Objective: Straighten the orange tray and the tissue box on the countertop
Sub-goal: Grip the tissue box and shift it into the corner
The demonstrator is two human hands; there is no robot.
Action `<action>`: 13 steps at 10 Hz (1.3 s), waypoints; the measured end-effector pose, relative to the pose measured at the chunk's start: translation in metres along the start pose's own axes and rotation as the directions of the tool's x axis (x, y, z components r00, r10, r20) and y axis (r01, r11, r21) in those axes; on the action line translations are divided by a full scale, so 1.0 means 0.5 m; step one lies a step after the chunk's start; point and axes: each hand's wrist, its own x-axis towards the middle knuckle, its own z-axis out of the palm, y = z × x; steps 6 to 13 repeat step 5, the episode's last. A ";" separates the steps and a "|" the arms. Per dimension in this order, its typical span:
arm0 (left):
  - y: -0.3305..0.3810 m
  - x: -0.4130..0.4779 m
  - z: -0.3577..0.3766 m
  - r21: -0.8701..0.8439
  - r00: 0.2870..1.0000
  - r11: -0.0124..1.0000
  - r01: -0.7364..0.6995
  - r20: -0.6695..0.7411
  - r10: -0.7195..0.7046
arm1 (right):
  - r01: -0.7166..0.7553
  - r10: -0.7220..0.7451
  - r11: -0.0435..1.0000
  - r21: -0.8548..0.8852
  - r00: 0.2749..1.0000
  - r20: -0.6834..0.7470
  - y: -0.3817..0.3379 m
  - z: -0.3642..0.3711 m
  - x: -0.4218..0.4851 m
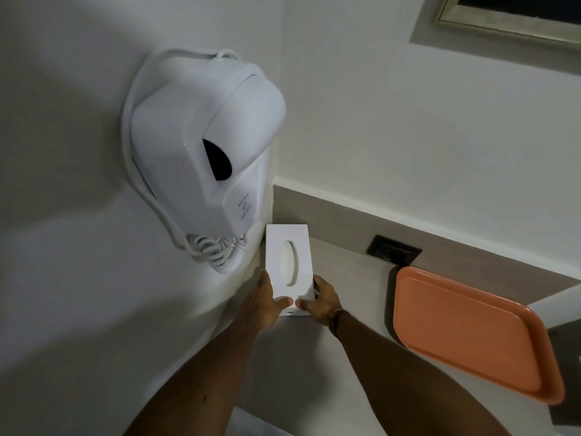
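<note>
A white tissue box (287,247) with an oval slot lies on the grey countertop (355,297), its long side against the left wall. My left hand (267,302) grips its near left corner, thumb on top. My right hand (320,298) grips the near right corner, thumb on top too. An orange tray (471,332) lies empty to the right of the box, turned at an angle, with its near right corner over the counter's edge. A gap of bare counter separates tray and box.
A white wall-mounted hair dryer (201,152) with a coiled cord hangs on the left wall just above the box. A black power socket (393,251) sits in the backsplash behind the tray. A framed mirror edge (503,23) shows at top right.
</note>
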 end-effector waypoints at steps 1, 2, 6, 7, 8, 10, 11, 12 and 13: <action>0.000 0.003 -0.012 0.069 1.000 0.998 0.009 -0.012 -0.008 | -0.013 0.013 1.000 0.002 1.000 0.012 -0.007 -0.004 0.006; 0.004 0.002 -0.019 0.076 1.000 0.997 0.009 -0.011 -0.008 | -0.011 0.011 1.000 0.007 1.000 0.023 -0.005 -0.005 0.010; 0.021 -0.074 -0.019 0.273 0.989 0.960 -0.059 -0.117 0.094 | 0.102 -0.106 0.965 -0.240 0.994 -0.002 -0.010 -0.001 -0.088; 0.021 -0.074 -0.019 0.273 0.989 0.960 -0.059 -0.117 0.094 | 0.102 -0.106 0.965 -0.240 0.994 -0.002 -0.010 -0.001 -0.088; 0.021 -0.074 -0.019 0.273 0.989 0.960 -0.059 -0.117 0.094 | 0.102 -0.106 0.965 -0.240 0.994 -0.002 -0.010 -0.001 -0.088; 0.021 -0.074 -0.019 0.273 0.989 0.960 -0.059 -0.117 0.094 | 0.102 -0.106 0.965 -0.240 0.994 -0.002 -0.010 -0.001 -0.088; 0.021 -0.074 -0.019 0.273 0.989 0.960 -0.059 -0.117 0.094 | 0.102 -0.106 0.965 -0.240 0.994 -0.002 -0.010 -0.001 -0.088; 0.021 -0.074 -0.019 0.273 0.989 0.960 -0.059 -0.117 0.094 | 0.102 -0.106 0.965 -0.240 0.994 -0.002 -0.010 -0.001 -0.088; 0.021 -0.074 -0.019 0.273 0.989 0.960 -0.059 -0.117 0.094 | 0.102 -0.106 0.965 -0.240 0.994 -0.002 -0.010 -0.001 -0.088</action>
